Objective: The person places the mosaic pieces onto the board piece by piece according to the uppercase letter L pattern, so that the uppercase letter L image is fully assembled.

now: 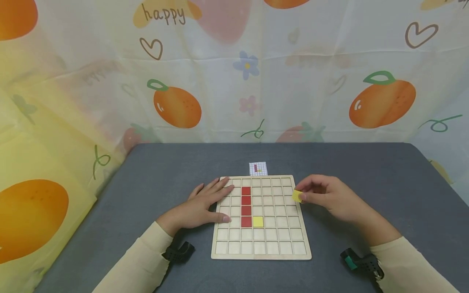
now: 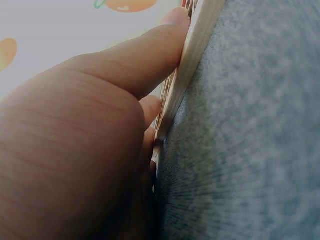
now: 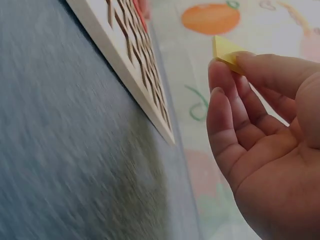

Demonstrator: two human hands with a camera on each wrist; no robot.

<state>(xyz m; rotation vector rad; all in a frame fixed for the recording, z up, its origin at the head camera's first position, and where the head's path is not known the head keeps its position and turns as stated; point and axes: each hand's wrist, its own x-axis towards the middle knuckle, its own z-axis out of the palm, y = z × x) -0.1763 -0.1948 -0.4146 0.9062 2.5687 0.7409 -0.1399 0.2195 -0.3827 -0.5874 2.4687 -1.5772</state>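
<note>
A wooden grid board [image 1: 261,257] lies on the dark table, with a column of red square tiles [image 1: 246,200] in its third column. One yellow square tile [image 1: 258,221] sits in the cell right of the lowest red one. My left hand [image 1: 201,205] rests over the board's left edge, fingers spread and straight, the thumb on a cell. At the board's right edge, my right hand [image 1: 326,195] pinches another yellow tile [image 3: 227,53] between thumb and fingertips, raised above the board in the right wrist view.
A small printed card [image 1: 258,168] with a grid pattern of red and yellow lies just behind the board. The grey table [image 1: 176,162] runs back to a patterned curtain [image 1: 212,69]. Each wrist wears a black strap device [image 1: 178,252].
</note>
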